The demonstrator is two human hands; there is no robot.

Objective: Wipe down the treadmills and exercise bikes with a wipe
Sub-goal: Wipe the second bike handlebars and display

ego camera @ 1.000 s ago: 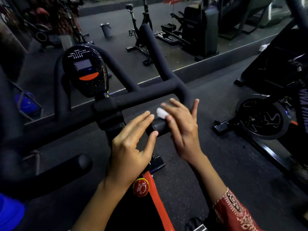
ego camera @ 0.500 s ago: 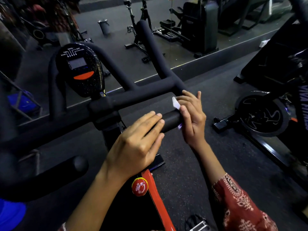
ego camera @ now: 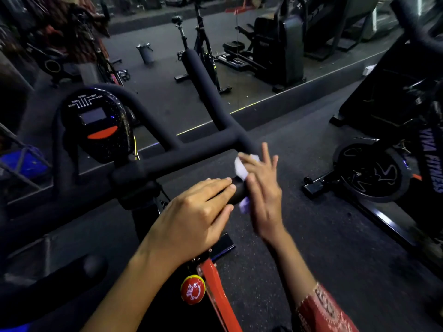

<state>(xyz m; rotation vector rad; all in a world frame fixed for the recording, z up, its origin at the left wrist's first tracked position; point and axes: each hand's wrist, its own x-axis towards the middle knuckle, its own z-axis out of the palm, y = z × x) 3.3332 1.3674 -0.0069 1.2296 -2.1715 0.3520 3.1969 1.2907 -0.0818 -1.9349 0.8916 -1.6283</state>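
Observation:
A black exercise bike handlebar [ego camera: 191,152] crosses the middle of the view. Its short padded grip [ego camera: 236,191] points toward me. My left hand [ego camera: 191,219] rests on top of that grip with the fingers laid along it. My right hand [ego camera: 263,190] presses a white wipe [ego camera: 241,167] against the grip's end. Its fingers are straight and spread upward, and its thumb lies beside the wipe. Part of the wipe shows below the grip end; the rest is hidden under my palm.
The bike's black console [ego camera: 96,125] with an orange button stands at the left. A red stop knob [ego camera: 193,289] and the orange frame [ego camera: 218,291] are below my hands. Another exercise bike [ego camera: 374,173] stands close on the right. A mirror wall [ego camera: 239,68] reflects machines ahead.
My right hand went from wrapping the grip end to pressing it with fingers stretched out. The wipe has shifted round the end. My left hand slid further along the grip.

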